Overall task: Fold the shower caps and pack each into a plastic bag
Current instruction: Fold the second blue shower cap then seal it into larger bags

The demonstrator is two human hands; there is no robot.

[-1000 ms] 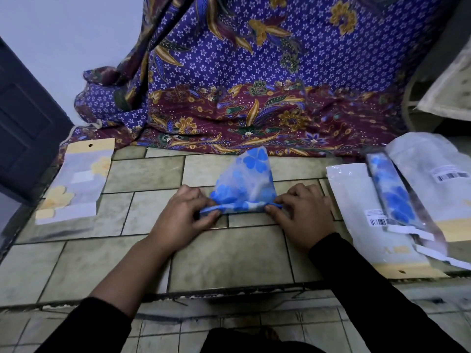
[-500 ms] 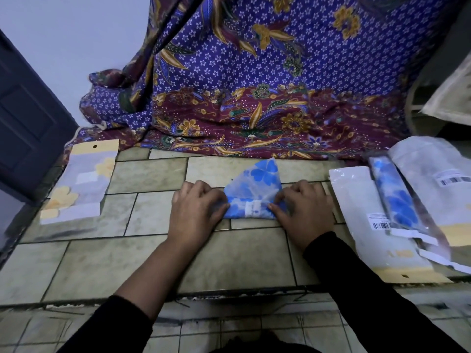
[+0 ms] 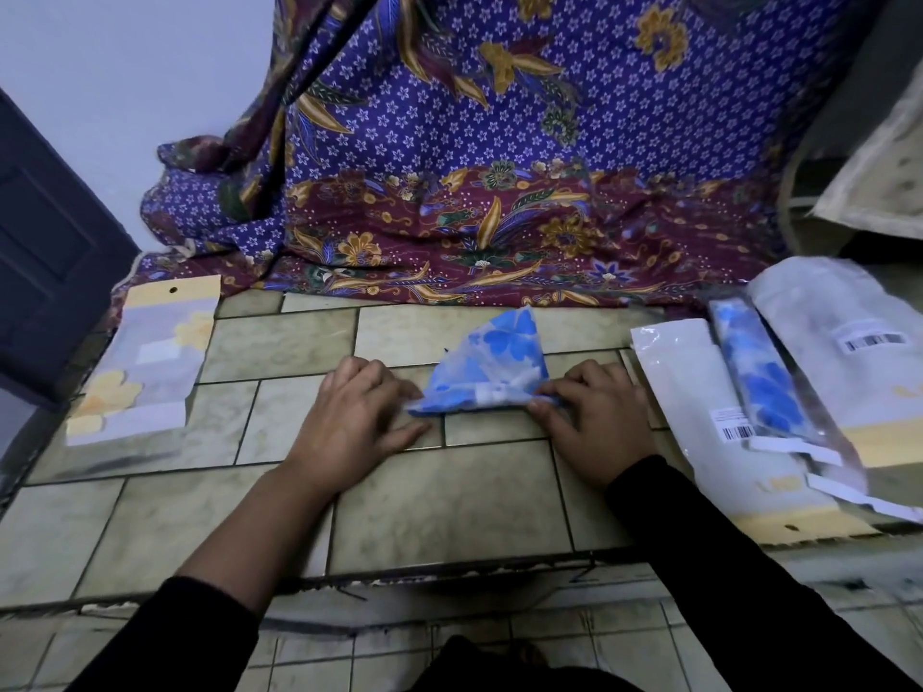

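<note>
Beside right hand [image 3: 599, 422] (pinched corner): shower cap [image 3: 494, 362].

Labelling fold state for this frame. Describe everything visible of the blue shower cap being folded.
The shower cap looks like thin, translucent plastic printed with blue flowers. It is folded into a rough triangle, tip pointing away, with a rolled near edge. It lies on the tiled surface between both hands. The left hand touches its left corner; the right hand pinches its right corner.
</note>
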